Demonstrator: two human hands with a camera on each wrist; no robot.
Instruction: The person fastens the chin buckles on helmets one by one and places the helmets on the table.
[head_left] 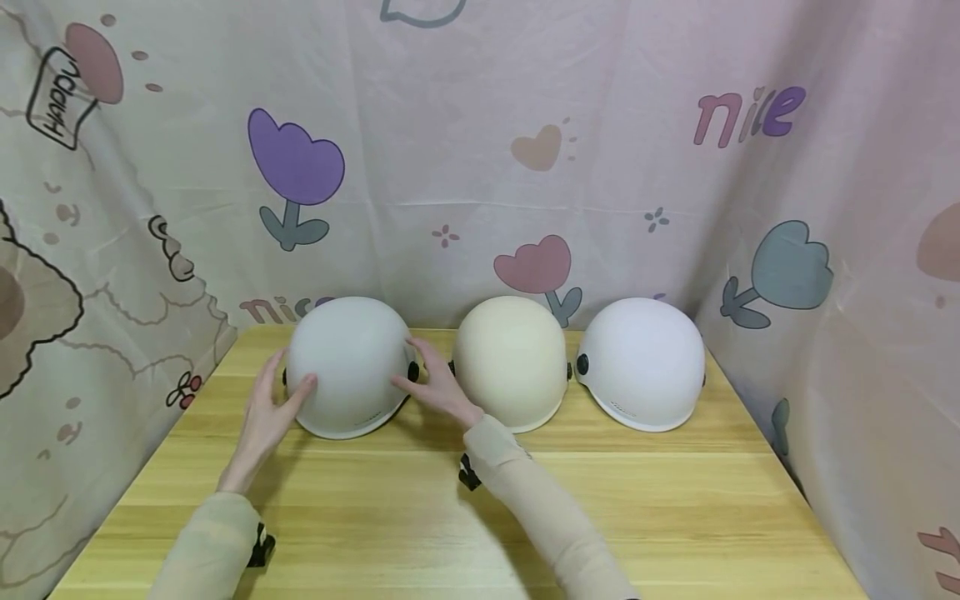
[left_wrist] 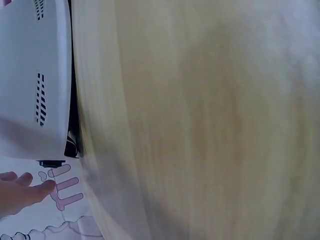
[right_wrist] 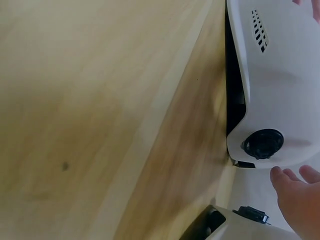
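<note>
A pale grey helmet [head_left: 348, 358] sits dome-up at the left of a row of three on the wooden table. My left hand [head_left: 268, 412] is at its left side, thumb and fingers spread. On the opposite side is my right hand [head_left: 442, 385], also spread, near the black round knob [right_wrist: 263, 144] on the helmet's side. In the left wrist view, the hand [left_wrist: 22, 192] shows a small gap from the helmet's shell [left_wrist: 30, 75]. Whether any fingertip touches the shell, I cannot tell for certain.
A cream helmet [head_left: 510, 364] stands just right of my right hand, with a white helmet [head_left: 643, 362] beyond it. Behind the table [head_left: 420, 525] hangs a printed curtain [head_left: 427, 108], which also runs along both sides.
</note>
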